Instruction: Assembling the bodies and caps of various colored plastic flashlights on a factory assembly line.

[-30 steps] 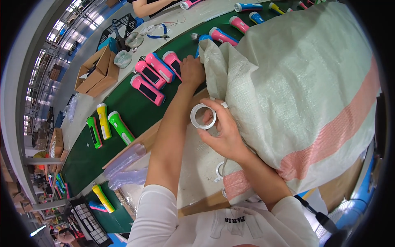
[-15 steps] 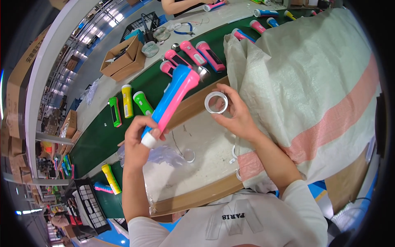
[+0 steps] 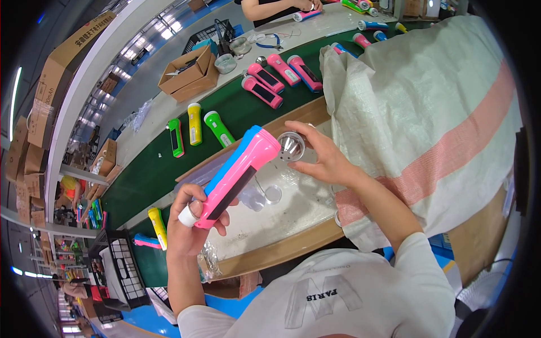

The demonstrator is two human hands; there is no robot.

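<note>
My left hand [image 3: 191,217] is wrapped round the lower end of a pink and blue flashlight [image 3: 239,174] with a dark panel and a white end cap. The flashlight tilts up to the right. At its wide head, the fingers of my right hand [image 3: 321,155] pinch a clear round lens ring [image 3: 292,146] by its rim. A silvery reflector shows inside or behind the ring; whether it is seated there I cannot tell. Below lies a shallow cardboard-edged tray [image 3: 298,248] with a loose clear ring [image 3: 273,194] and crumpled plastic film.
Several pink flashlights [image 3: 263,92] lie on the green belt [image 3: 146,174] beyond, with green and yellow ones to the left. A large white woven sack [image 3: 406,129] fills the right side. Across the bench are an opened carton [image 3: 189,73] and a co-worker's hands [image 3: 304,5].
My left hand has lowered and turned the flashlight, bringing its pink side and dark panel into view. My right hand's lens ring now meets the silvery reflector by the flashlight's head.
</note>
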